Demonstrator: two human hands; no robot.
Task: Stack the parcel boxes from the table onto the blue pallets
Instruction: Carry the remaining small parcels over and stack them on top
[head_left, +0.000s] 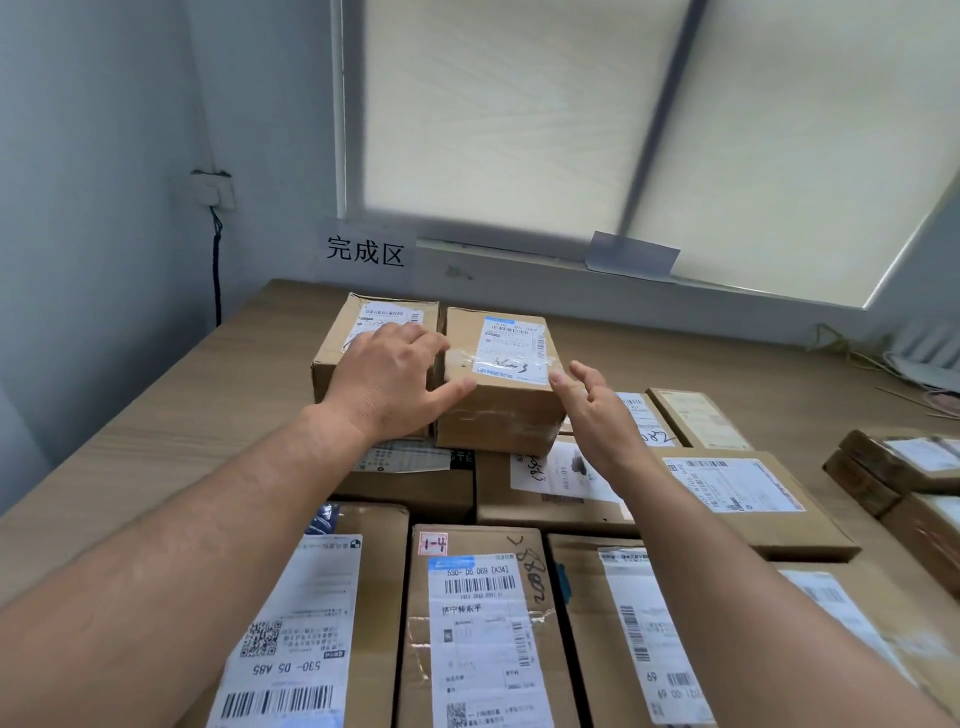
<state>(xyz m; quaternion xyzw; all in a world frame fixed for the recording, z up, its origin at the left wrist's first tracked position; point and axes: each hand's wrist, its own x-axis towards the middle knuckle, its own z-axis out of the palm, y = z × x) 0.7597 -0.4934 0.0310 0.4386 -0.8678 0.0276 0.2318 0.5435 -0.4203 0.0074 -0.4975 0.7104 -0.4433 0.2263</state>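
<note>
Parcel box with a blue-topped shipping label (501, 384), a small brown carton, sits at the far end of the heap on the wooden table (156, 415). It rests on flatter parcels and stands just beside a twin-sized carton (330, 358) to its left. The step in hand looks like the pick-up, with both hands closing on this one box and no lift begun. The left hand (387, 379) is spread, its thumb laid along the box's near left edge and its fingers reaching over the seam between the two cartons. The right hand (597, 410) is open with fingers loosely apart at the box's near right corner; whether it touches the cardboard I cannot tell. Next, the palms probably need to press in on opposite sides so the box rises straight up without dragging its neighbour. It then has to be carried clear of the large labelled cartons (478, 623) in the foreground. No blue pallet is in view, so a turn away from the table seems necessary.
</note>
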